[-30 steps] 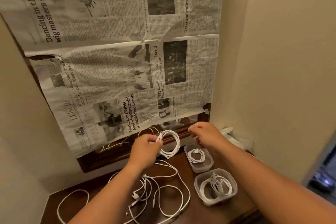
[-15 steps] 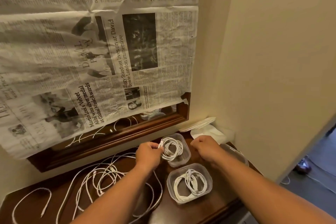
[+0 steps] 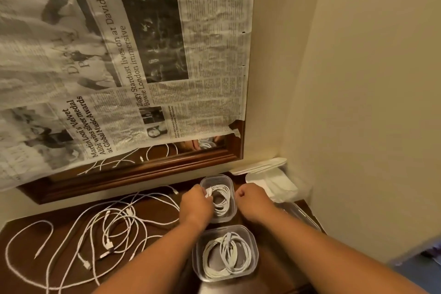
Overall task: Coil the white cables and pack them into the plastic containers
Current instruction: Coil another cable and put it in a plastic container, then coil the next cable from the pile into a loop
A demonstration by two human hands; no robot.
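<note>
Newspaper sheets (image 3: 119,55): hanging over a wood-framed mirror (image 3: 133,172), beyond both hands.

Counter (image 3: 26,277), dark wood: carrying everything listed below.

Loose white cables (image 3: 114,229): sprawling uncoiled, left of the left hand.

Forearms: both reaching forward from the lower edge, angling toward each other at the far container.

Near container (image 3: 224,228), clear plastic: sitting between the forearms, behind the hands, holding a coiled cable (image 3: 226,255).

Far container (image 3: 216,178): sitting between the two hands, holding the second coil (image 3: 223,200).

Lids (image 3: 260,166), pale plastic: lying in the corner, just beyond the right hand.

Left hand (image 3: 196,205): palm down, fingers curling over the far container's left rim, pinching the second coil at its plug end.

Right hand (image 3: 253,203): hovering at the far container's right side, knuckles up, curling into a fist with nothing showing in it.
</note>
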